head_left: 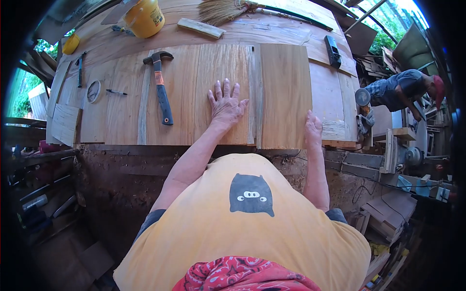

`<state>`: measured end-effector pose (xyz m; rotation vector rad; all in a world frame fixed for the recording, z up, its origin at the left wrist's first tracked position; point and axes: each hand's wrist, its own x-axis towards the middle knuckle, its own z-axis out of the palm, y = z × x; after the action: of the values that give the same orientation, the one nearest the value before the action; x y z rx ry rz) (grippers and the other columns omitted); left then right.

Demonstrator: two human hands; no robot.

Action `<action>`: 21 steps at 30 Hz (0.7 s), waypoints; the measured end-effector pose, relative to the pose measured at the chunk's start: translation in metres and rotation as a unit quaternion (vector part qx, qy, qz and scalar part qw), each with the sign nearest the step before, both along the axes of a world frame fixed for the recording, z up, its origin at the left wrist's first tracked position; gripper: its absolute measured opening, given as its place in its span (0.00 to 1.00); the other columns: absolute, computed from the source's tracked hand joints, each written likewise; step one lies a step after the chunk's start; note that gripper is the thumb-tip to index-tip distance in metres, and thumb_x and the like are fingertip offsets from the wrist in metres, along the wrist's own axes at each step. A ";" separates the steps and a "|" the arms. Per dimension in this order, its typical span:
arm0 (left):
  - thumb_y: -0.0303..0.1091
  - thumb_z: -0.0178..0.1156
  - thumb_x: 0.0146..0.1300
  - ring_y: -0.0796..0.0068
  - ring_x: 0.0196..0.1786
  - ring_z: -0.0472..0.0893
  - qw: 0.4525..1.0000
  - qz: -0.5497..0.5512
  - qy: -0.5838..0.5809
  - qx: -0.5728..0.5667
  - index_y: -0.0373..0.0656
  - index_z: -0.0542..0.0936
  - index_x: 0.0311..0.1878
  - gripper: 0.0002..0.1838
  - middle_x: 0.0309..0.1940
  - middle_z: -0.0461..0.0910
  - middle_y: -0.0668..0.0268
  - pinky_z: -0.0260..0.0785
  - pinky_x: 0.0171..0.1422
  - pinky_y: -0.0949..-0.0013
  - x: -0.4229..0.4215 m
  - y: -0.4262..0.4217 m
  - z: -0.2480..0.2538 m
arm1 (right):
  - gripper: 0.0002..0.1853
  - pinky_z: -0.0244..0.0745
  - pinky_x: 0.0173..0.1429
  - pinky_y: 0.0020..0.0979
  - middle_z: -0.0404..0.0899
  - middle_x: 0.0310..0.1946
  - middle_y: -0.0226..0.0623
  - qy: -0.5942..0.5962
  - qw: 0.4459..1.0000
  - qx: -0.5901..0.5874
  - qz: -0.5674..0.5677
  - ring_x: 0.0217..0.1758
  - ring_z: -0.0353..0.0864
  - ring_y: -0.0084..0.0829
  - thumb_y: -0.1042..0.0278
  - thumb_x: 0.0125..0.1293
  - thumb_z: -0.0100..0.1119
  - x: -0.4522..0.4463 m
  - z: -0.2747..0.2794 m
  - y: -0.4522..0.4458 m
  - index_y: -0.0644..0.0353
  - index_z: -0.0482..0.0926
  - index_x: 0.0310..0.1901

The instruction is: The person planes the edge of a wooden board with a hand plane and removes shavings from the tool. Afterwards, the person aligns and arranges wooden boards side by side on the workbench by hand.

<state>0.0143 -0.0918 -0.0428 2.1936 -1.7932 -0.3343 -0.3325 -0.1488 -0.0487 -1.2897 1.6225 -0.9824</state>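
Note:
My left hand (226, 105) lies flat, fingers spread, on a light wooden board (223, 63). To its right is a separate brown board (284, 92), with a narrow greyish seam between the two. My right hand (313, 127) is at the right edge of that brown board, its fingers curled against the edge near the front corner. A claw hammer (161, 87) with a dark blue and orange handle rests on the boards left of my left hand.
Farther back are a yellow bucket (144, 19), a wood offcut (201, 28), a straw broom (223, 10) and a black plane (333, 51). A pen (116, 92), a round lid (93, 91) and a second hammer (79, 70) lie left. Another person (403, 89) bends over at right.

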 end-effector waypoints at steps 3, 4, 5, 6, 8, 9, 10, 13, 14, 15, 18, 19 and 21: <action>0.69 0.45 0.76 0.44 0.89 0.44 1.000 -0.010 0.019 0.001 0.48 0.64 0.83 0.43 0.86 0.52 0.51 0.30 0.87 0.31 0.004 0.002 0.004 | 0.26 0.56 0.33 0.28 0.65 0.26 0.15 -0.036 0.998 -0.056 0.003 0.31 0.58 0.14 0.46 0.81 0.59 -0.001 0.016 0.021 0.51 0.69 0.25; 0.71 0.44 0.76 0.45 0.89 0.45 0.999 -0.021 0.027 -0.007 0.47 0.65 0.82 0.44 0.86 0.52 0.51 0.30 0.87 0.33 0.006 0.002 0.002 | 0.25 0.56 0.33 0.27 0.65 0.26 0.15 -0.032 0.997 -0.068 0.005 0.31 0.58 0.14 0.46 0.81 0.59 -0.001 0.019 0.024 0.50 0.70 0.26; 0.72 0.43 0.76 0.47 0.89 0.45 0.999 -0.031 0.035 -0.015 0.47 0.65 0.82 0.45 0.86 0.53 0.51 0.31 0.87 0.34 0.009 0.003 0.000 | 0.25 0.56 0.33 0.26 0.65 0.26 0.14 -0.030 0.996 -0.079 0.008 0.31 0.58 0.14 0.46 0.81 0.59 0.002 0.020 0.025 0.50 0.72 0.26; 0.73 0.42 0.75 0.47 0.88 0.46 0.998 -0.042 0.050 -0.019 0.47 0.64 0.82 0.46 0.86 0.54 0.52 0.31 0.88 0.36 0.011 0.005 -0.002 | 0.23 0.57 0.34 0.26 0.66 0.27 0.14 -0.051 0.996 -0.074 0.023 0.32 0.59 0.14 0.46 0.82 0.59 0.009 0.027 0.024 0.52 0.75 0.29; 0.75 0.40 0.74 0.48 0.88 0.47 0.994 -0.067 0.078 -0.031 0.47 0.63 0.83 0.48 0.86 0.54 0.53 0.32 0.88 0.39 0.015 0.006 -0.004 | 0.21 0.60 0.35 0.25 0.69 0.28 0.15 -0.095 0.992 -0.067 0.050 0.33 0.61 0.14 0.47 0.82 0.58 0.025 0.042 0.019 0.56 0.82 0.35; 0.76 0.40 0.74 0.46 0.88 0.48 0.988 -0.066 0.127 -0.064 0.43 0.61 0.83 0.50 0.85 0.54 0.50 0.34 0.88 0.41 0.016 0.007 -0.005 | 0.22 0.63 0.38 0.26 0.73 0.31 0.17 -0.049 0.995 -0.053 0.072 0.35 0.65 0.15 0.46 0.82 0.57 0.029 0.043 0.007 0.58 0.84 0.40; 0.75 0.42 0.74 0.46 0.88 0.47 0.977 -0.044 0.162 -0.133 0.42 0.59 0.83 0.50 0.85 0.53 0.48 0.35 0.88 0.41 0.017 0.008 -0.015 | 0.23 0.67 0.40 0.27 0.77 0.33 0.20 -0.001 0.995 -0.040 0.092 0.37 0.68 0.17 0.44 0.82 0.57 0.026 0.042 -0.013 0.61 0.85 0.45; 0.71 0.47 0.76 0.43 0.87 0.50 0.923 0.006 0.243 -0.298 0.36 0.60 0.82 0.49 0.83 0.54 0.43 0.41 0.87 0.42 0.025 0.010 -0.031 | 0.30 0.75 0.51 0.34 0.85 0.48 0.33 0.132 0.986 0.062 0.082 0.47 0.78 0.26 0.40 0.82 0.53 0.057 0.073 -0.039 0.66 0.84 0.58; 0.70 0.48 0.76 0.42 0.86 0.53 0.912 0.012 0.255 -0.322 0.34 0.62 0.80 0.48 0.82 0.57 0.39 0.45 0.86 0.43 0.027 0.019 -0.029 | 0.33 0.77 0.55 0.37 0.86 0.53 0.39 0.175 0.977 0.104 0.067 0.50 0.81 0.30 0.39 0.82 0.52 0.073 0.091 -0.041 0.67 0.82 0.62; 0.69 0.50 0.76 0.40 0.85 0.56 0.899 0.020 0.267 -0.346 0.31 0.65 0.78 0.48 0.80 0.60 0.36 0.48 0.85 0.43 0.030 0.028 -0.025 | 0.33 0.75 0.60 0.40 0.84 0.58 0.42 0.207 0.968 0.130 0.062 0.56 0.81 0.33 0.39 0.82 0.51 0.080 0.095 -0.045 0.67 0.80 0.65; 0.60 0.58 0.76 0.43 0.71 0.77 0.876 -0.068 0.365 -0.309 0.31 0.77 0.68 0.37 0.67 0.77 0.39 0.69 0.73 0.51 0.060 0.090 0.000 | 0.34 0.73 0.71 0.46 0.79 0.67 0.50 0.229 0.950 0.206 0.050 0.67 0.79 0.40 0.40 0.82 0.49 0.101 0.068 -0.056 0.65 0.77 0.70; 0.53 0.59 0.77 0.51 0.63 0.81 0.863 -0.064 0.424 -0.268 0.31 0.80 0.64 0.30 0.60 0.82 0.45 0.73 0.67 0.56 0.071 0.114 0.010 | 0.33 0.73 0.72 0.46 0.79 0.67 0.51 0.187 0.954 0.228 0.046 0.69 0.78 0.40 0.41 0.82 0.49 0.110 0.049 -0.059 0.65 0.76 0.70; 0.41 0.61 0.78 0.66 0.50 0.86 0.822 -0.042 0.534 -0.194 0.32 0.84 0.58 0.19 0.48 0.87 0.57 0.78 0.55 0.66 0.085 0.158 0.010 | 0.32 0.75 0.70 0.47 0.81 0.63 0.51 0.152 0.968 0.196 0.049 0.65 0.81 0.41 0.42 0.82 0.49 0.151 0.060 -0.030 0.66 0.78 0.67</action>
<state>0.0994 0.0666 -0.0326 1.1852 -1.1359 -0.9000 -0.1811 -0.1792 0.0116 -1.2681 1.8492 -0.3850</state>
